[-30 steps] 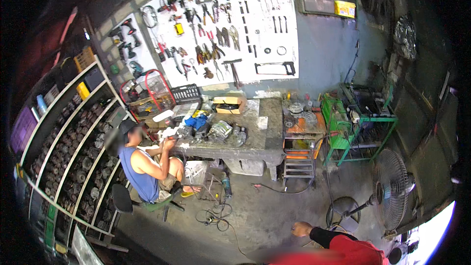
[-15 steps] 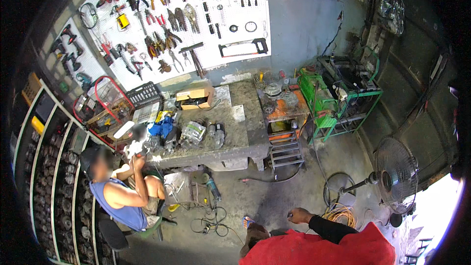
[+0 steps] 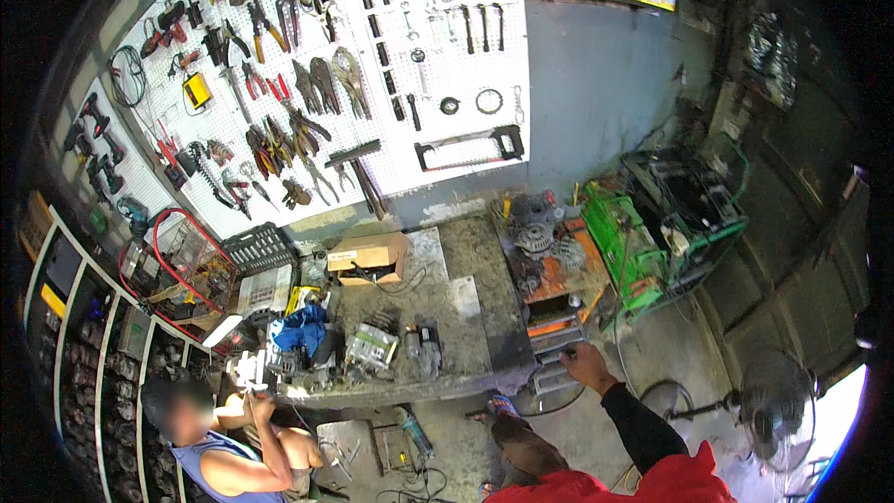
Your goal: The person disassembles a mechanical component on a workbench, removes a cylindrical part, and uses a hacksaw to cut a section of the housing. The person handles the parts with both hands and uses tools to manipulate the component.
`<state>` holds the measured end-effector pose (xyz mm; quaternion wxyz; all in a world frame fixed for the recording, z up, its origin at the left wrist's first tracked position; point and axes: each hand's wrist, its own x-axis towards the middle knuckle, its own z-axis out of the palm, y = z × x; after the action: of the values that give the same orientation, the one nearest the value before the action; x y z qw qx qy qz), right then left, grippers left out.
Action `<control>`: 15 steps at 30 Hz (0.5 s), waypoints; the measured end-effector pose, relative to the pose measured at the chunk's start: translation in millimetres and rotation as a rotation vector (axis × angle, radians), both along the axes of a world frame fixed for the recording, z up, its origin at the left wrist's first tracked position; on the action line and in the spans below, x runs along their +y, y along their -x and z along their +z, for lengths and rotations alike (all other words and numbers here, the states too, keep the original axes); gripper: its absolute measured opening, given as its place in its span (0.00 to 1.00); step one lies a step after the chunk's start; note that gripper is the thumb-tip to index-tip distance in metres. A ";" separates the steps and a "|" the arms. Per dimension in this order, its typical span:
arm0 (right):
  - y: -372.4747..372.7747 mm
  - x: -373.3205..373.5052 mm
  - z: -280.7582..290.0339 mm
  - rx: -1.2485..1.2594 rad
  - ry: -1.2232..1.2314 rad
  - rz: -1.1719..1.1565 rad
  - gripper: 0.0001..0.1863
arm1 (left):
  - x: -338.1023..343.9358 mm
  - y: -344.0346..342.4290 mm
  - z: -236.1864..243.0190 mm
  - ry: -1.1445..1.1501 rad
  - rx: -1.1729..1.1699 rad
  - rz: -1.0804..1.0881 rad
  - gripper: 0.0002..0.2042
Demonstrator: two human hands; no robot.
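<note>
My right hand point(image 3: 589, 366), at the end of a black sleeve point(image 3: 641, 424), reaches forward past the right end of the workbench point(image 3: 447, 382). Its fingers are curled in; whatever they may hold is too small to make out. Nearest to it is the metal step rack point(image 3: 555, 378), below an orange stand point(image 3: 582, 270) with metal alternator-like parts point(image 3: 535, 239). I cannot tell whether the hand touches the rack. My left hand is out of the picture. A silver motor part point(image 3: 372, 346), a second grey one point(image 3: 424, 350) and a blue cloth point(image 3: 300, 331) lie on the bench.
A seated person point(image 3: 233, 466) works at the bench's left end. An angle grinder point(image 3: 413, 430) and cables lie on the floor. A green machine frame point(image 3: 629, 256) and a standing fan point(image 3: 768, 419) are at right. Tools hang on a white pegboard point(image 3: 391, 163); an open cardboard box point(image 3: 368, 256) sits below.
I have stepped forward, closer to the bench. My right hand has moved from over the open floor to beside the step rack. The seated person now appears lower in view.
</note>
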<state>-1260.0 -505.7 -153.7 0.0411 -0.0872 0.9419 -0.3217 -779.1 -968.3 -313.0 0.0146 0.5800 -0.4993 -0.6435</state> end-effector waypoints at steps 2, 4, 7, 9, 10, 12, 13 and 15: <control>80.9 -28.4 20.9 0.083 0.066 0.019 0.17 | 21.4 11.3 -3.4 -0.157 0.088 0.053 0.17; 166.0 -62.4 43.9 0.223 0.124 0.054 0.18 | 32.1 31.8 1.5 -0.191 -0.081 -0.024 0.17; 286.6 -118.0 75.0 0.339 -0.031 0.149 0.20 | 2.1 95.4 33.9 -0.105 -0.059 0.087 0.17; 360.8 -154.0 92.3 0.490 0.008 0.192 0.22 | -47.6 157.0 74.4 0.029 0.022 0.138 0.17; 396.2 -170.6 99.5 0.494 -0.044 0.210 0.23 | -70.8 187.7 97.3 0.105 0.069 0.160 0.17; 459.9 -201.5 109.4 0.543 -0.129 0.275 0.26 | -123.7 252.0 146.0 0.226 0.152 0.193 0.17; 488.2 -215.4 112.5 0.500 -0.197 0.278 0.26 | -151.4 284.7 169.4 0.285 0.197 0.196 0.17; 537.4 -238.9 116.1 0.486 -0.312 0.267 0.28 | -179.0 332.7 207.8 0.333 0.236 0.210 0.17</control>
<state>-1797.4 -744.6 -37.6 -0.1303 -0.2768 0.9425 -0.1346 -1111.8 -1147.2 -105.3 0.2355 0.5392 -0.5304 -0.6104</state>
